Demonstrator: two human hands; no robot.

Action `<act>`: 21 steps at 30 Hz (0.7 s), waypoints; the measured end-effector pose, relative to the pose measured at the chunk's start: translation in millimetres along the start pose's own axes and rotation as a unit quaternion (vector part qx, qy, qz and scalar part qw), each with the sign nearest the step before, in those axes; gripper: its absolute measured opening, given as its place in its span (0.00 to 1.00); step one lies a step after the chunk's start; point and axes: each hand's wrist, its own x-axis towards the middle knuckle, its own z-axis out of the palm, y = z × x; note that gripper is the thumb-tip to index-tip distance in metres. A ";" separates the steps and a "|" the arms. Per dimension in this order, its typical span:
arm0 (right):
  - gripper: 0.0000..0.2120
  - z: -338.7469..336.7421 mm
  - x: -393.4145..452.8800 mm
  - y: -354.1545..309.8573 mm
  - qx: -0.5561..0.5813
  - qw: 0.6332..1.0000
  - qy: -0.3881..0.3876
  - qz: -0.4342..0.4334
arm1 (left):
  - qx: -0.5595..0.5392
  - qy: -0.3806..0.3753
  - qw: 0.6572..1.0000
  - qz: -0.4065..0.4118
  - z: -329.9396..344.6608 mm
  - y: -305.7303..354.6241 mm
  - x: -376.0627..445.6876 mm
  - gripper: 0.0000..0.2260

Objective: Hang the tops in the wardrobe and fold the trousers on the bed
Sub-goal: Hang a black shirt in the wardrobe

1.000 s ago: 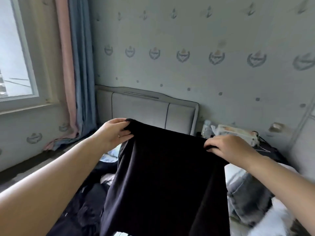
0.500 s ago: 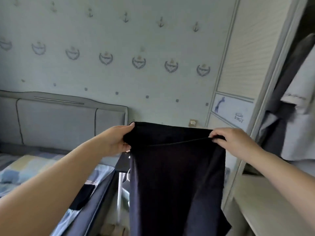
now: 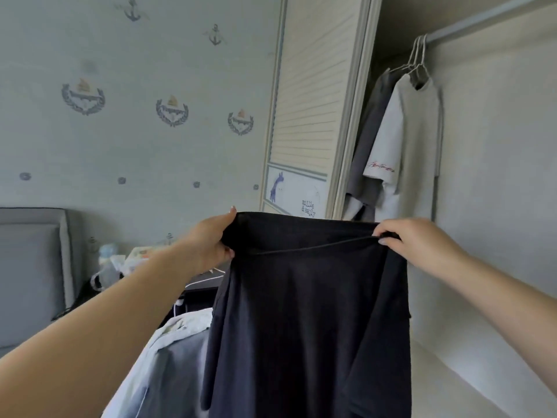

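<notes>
I hold the black top point(image 3: 307, 312) up, left hand point(image 3: 211, 239) and right hand point(image 3: 416, 242) each pinching its upper edge; it hangs lengthwise down. The wardrobe rail point(image 3: 482, 19) lies up-right, nearer my right hand.

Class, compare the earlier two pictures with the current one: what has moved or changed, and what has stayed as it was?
The view has swung from the window and headboard round to the open wardrobe, so the black garment has been carried from over the bed to in front of the hanging tops. Unchanged: the left hand and right hand still grip its top edge, spread wide. Nothing was let go.
</notes>
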 end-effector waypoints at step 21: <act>0.06 -100.7 69.5 177.8 -0.225 0.910 0.144 0.316 | -0.073 -0.368 0.926 0.051 288.5 35.4 250.4 0.08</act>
